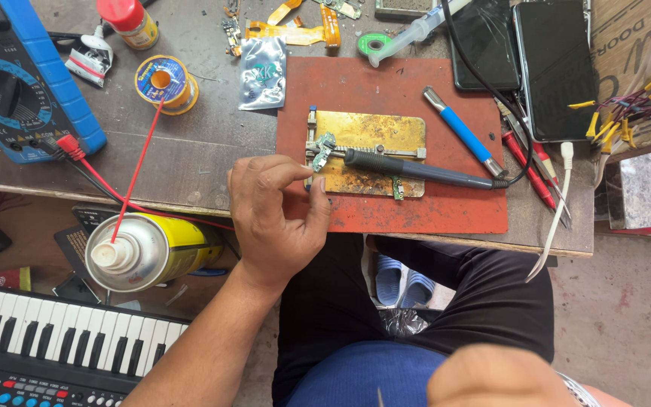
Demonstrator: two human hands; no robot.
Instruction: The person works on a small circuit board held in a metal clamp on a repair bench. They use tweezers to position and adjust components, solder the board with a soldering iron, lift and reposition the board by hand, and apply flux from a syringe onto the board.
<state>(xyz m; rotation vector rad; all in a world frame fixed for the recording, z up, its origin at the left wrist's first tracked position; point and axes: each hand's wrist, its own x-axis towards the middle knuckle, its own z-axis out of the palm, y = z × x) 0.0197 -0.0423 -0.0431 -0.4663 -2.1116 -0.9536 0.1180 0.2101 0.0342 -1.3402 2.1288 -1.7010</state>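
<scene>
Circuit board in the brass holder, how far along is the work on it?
Done: small green board is clamped in the brass holder on the red mat. In hand: left hand touches the holder's edge; soldering iron lies across it, unheld. Left: cannot tell; joints too small to judge.

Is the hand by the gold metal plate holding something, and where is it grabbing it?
The left hand pinches at the left edge of the brass holder plate, beside the small circuit board. Whether it grips anything cannot be told.
</scene>
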